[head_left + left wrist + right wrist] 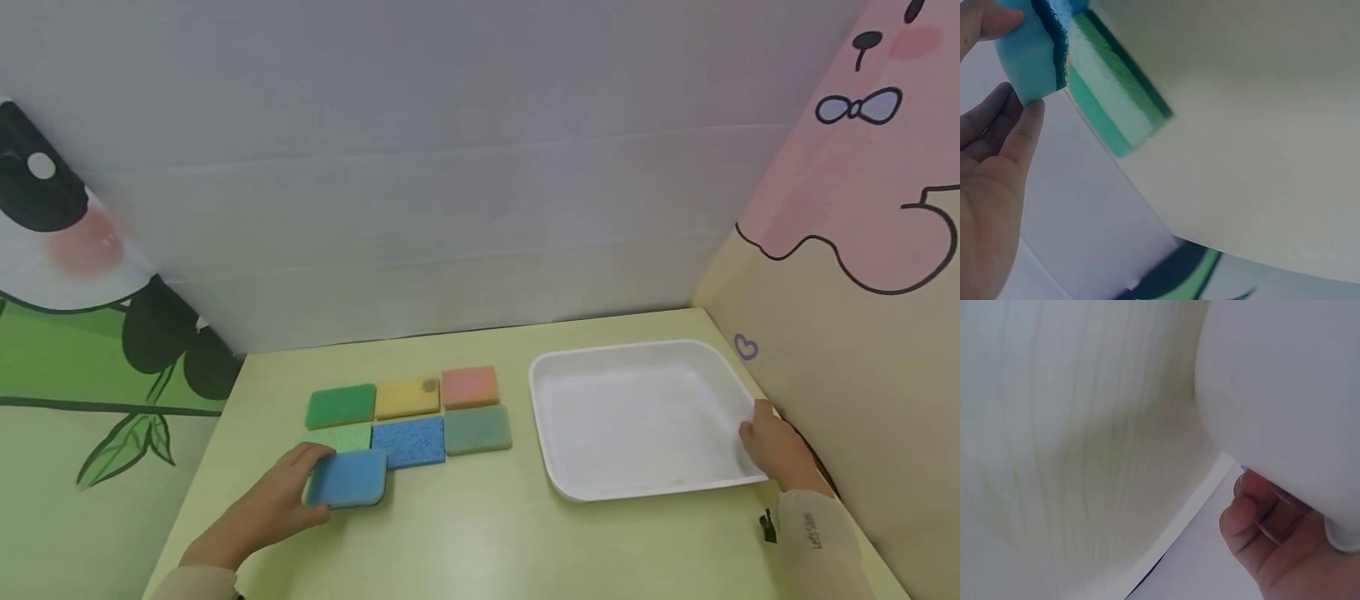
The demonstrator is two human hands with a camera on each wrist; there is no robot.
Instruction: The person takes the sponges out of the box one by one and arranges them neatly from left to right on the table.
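Note:
My left hand [273,504] pinches a light-blue sponge [348,479] between thumb and fingers, above the front left of a group of sponges. In the left wrist view, this sponge [1029,53] shows a darker layer along one side. Behind it lies a pale green sponge [339,435], partly hidden, beside a speckled blue sponge [408,442] and a grey-green one [477,431]. The back row has a green sponge [341,407], a yellow sponge [401,398] and a pink-orange sponge [470,387]. My right hand [783,450] grips the right rim of a white tray [637,425].
All this stands on a pale yellow table [465,542]. A white wall [450,208] rises along its back edge. Cartoon-printed walls stand at the left [82,350] and right [862,350]; the right one is close to my right hand.

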